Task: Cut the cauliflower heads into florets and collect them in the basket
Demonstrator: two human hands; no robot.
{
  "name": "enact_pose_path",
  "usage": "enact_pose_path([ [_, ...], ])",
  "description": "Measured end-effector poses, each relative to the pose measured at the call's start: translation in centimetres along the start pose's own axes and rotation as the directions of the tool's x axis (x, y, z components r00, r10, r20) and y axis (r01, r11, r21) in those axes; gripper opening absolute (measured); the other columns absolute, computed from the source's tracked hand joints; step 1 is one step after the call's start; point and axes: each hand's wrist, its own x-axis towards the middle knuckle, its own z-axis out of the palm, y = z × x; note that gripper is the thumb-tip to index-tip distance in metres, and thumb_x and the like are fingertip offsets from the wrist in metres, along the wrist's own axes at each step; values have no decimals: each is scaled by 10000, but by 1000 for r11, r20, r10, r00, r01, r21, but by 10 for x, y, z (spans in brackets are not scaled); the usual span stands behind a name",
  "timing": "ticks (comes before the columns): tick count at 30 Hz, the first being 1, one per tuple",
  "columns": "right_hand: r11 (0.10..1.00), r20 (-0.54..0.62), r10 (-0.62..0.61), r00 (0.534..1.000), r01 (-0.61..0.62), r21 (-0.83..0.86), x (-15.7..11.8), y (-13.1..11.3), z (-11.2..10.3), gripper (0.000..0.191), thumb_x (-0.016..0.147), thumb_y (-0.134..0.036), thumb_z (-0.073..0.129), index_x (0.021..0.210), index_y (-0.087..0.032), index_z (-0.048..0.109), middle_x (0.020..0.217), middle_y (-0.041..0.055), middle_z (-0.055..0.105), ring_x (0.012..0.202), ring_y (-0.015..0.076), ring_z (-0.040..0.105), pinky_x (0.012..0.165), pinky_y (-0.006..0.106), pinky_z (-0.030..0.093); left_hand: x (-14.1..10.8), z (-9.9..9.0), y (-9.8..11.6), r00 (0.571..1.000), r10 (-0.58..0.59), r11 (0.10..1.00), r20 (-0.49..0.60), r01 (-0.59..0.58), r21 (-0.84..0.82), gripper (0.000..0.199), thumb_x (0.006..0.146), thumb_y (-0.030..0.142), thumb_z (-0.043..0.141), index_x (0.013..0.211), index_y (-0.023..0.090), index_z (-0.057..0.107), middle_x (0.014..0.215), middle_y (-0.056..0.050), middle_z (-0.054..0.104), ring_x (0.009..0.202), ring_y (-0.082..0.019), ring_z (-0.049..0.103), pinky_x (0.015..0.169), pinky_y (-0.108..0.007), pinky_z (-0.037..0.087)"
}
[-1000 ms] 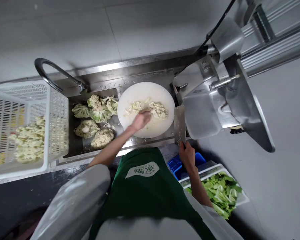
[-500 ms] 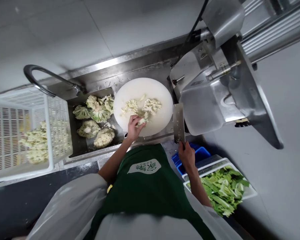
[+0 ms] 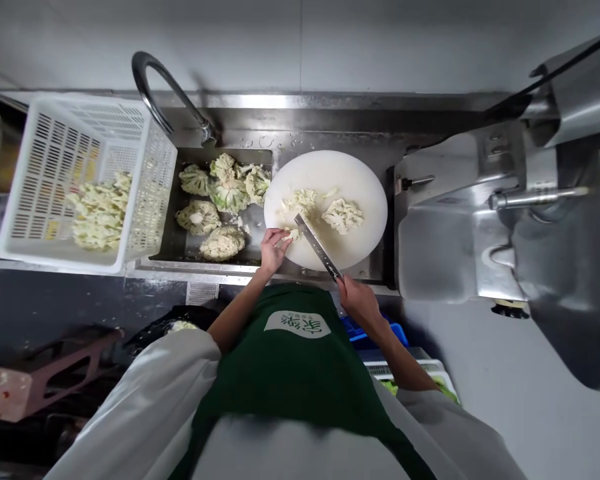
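My left hand (image 3: 274, 251) pinches a small cauliflower piece (image 3: 293, 235) at the front left of the round white cutting board (image 3: 325, 165). In my right hand (image 3: 357, 299) is a cleaver (image 3: 320, 249), held by its handle, its blade slanting over the board with the tip near that piece. Behind the blade lies a heap of cut cauliflower (image 3: 301, 200). A larger cauliflower chunk (image 3: 343, 216) rests further right on the board. Several cauliflower heads (image 3: 223, 243) sit in the sink left of the board.
A white plastic basket (image 3: 150, 193) with cut cauliflower stands at the left. The curved faucet (image 3: 147, 80) arches over the sink. A metal slicing machine (image 3: 440, 247) stands right of the board. Low at the right are a blue container (image 3: 397, 332) and a white crate (image 3: 437, 367).
My right hand has brought the cleaver from beside the board's right edge to over its front, near my left hand. My view has turned, bringing more of the left side into sight.
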Motion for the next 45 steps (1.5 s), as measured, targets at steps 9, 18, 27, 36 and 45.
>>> enact_pose_path([
  [9,995,114,-1,993,12,-100,1,-8,-3,350,1102,-345,291,1125,-141,575,841,98,736,742,212,694,645,286,340,-3,1,-8,1000,-2,999,-19,2,-35,141,889,366,767,953,241,777,1010,-74,653,955,-204,682,872,-401,603],
  [18,996,233,24,972,-2,-95,18,-32,1,328,1086,-248,262,1199,-122,542,959,143,738,894,263,725,755,316,442,0,-5,-16,998,-57,994,39,61,-95,152,874,363,774,893,214,750,1003,-78,649,959,-209,680,840,-382,606],
  [27,998,174,44,984,-38,-42,12,-25,5,359,1102,-315,239,1179,-149,548,953,127,741,888,255,722,763,316,442,-18,-18,-5,993,-82,994,82,88,-60,173,912,368,720,912,203,770,951,-66,657,843,-167,663,700,-289,586],
  [36,1000,196,12,981,-14,7,-4,-49,5,327,1109,-322,259,1135,-151,536,925,107,751,839,234,730,719,290,416,-26,-8,6,997,-71,997,39,71,-4,157,926,335,692,865,206,757,872,-49,667,794,-167,634,725,-302,547],
  [45,996,228,16,974,4,-87,4,-53,15,320,1086,-257,256,1201,-128,526,1025,162,737,945,276,741,787,322,487,-25,-10,4,994,-103,994,48,104,-24,151,938,304,665,870,202,754,889,-53,663,785,-163,629,745,-305,533],
])
